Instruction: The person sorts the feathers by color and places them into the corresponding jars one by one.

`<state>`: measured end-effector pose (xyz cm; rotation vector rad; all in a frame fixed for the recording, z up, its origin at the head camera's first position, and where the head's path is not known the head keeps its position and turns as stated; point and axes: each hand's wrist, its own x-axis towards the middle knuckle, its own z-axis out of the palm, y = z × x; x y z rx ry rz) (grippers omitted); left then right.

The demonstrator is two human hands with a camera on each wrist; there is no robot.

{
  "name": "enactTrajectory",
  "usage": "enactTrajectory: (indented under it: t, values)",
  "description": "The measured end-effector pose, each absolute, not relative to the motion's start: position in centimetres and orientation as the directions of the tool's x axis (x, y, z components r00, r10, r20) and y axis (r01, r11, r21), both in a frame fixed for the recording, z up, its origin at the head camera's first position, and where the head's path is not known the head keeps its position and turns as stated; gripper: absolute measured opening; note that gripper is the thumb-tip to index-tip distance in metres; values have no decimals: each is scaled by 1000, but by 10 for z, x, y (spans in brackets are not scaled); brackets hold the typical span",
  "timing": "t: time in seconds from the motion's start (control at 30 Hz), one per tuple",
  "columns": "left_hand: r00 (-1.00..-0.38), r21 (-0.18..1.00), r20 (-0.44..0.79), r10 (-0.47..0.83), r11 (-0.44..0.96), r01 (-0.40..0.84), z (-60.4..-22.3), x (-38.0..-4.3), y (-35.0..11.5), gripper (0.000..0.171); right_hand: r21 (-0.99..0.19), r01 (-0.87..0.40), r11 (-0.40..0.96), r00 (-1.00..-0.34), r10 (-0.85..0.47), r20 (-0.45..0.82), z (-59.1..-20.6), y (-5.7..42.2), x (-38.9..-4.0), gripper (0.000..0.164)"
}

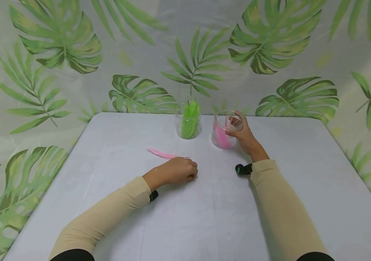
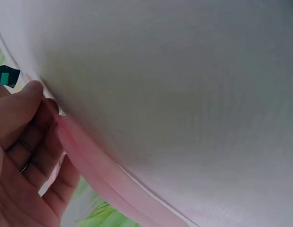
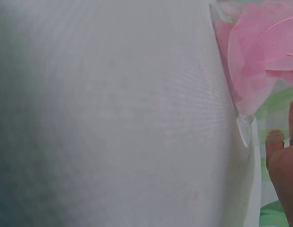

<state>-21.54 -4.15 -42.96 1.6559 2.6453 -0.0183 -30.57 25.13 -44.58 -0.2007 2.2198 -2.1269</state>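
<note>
My left hand [image 1: 175,170] is low over the table, its back facing up. In the left wrist view its thumb and a finger pinch the narrow end of a pink feather [image 2: 101,165]. A slim pink feather [image 1: 160,153] shows just behind this hand in the head view. My right hand [image 1: 244,137] grips a clear cup [image 1: 213,142] from its right side, thumb in front and fingers around the back near the rim. Several pink feathers [image 1: 222,137] stand inside that cup. The right wrist view catches only the fingertips [image 3: 275,137] and the pink feathers.
A second clear cup [image 1: 178,130] with bright green feathers [image 1: 189,119] stands to the left of the held one. The white-covered table [image 1: 178,217] ends at the back against a leaf-patterned cloth [image 1: 195,69]. Dark wrist devices [image 1: 243,169] sit at both wrists.
</note>
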Motion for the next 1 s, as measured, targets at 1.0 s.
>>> enactTrajectory:
  t: [1.0]
  values:
    - [-452,185,339,825,413,892,-368,-228,-42,19,-997,-75,31,-986,-154,69,-447,248,-306,88]
